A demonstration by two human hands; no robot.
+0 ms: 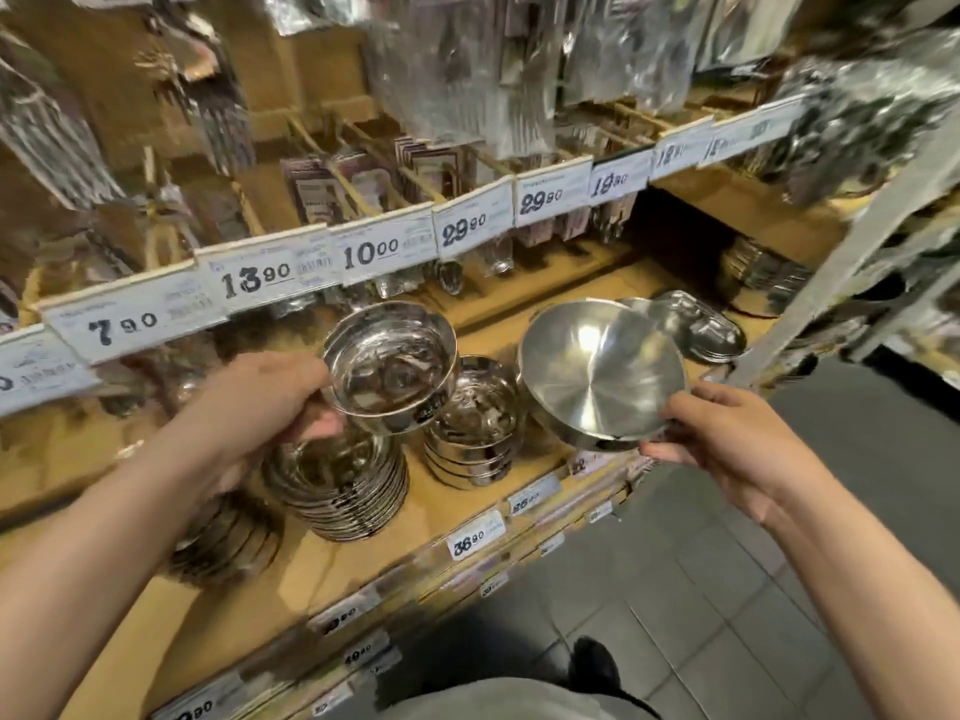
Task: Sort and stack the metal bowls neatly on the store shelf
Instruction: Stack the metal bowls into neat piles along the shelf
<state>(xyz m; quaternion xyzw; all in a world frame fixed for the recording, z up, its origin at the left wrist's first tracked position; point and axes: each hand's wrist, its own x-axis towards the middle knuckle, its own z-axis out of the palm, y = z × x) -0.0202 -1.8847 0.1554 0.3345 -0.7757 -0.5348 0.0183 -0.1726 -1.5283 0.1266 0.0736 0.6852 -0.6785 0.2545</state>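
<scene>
L hand (270, 402) grips shiny bowl (390, 363); R hand (727, 439) pinches brushed bowl (602, 371) (tilted)

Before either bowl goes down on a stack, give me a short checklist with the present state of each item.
1. Left hand has a grip on the deep bowl: ok, fingers curl round its rim.
2. Right hand has a grip on the wide bowl: ok, pinched at its lower edge.
3. Wide bowl level: not ok, tilted with its inside facing the camera.
4. Deep bowl matches the large stack beneath it: cannot tell, blurred.
5. Middle stack top free to take a bowl: ok, nothing lies on it.
6. Bare shelf board in front of the stacks: ok.
</scene>
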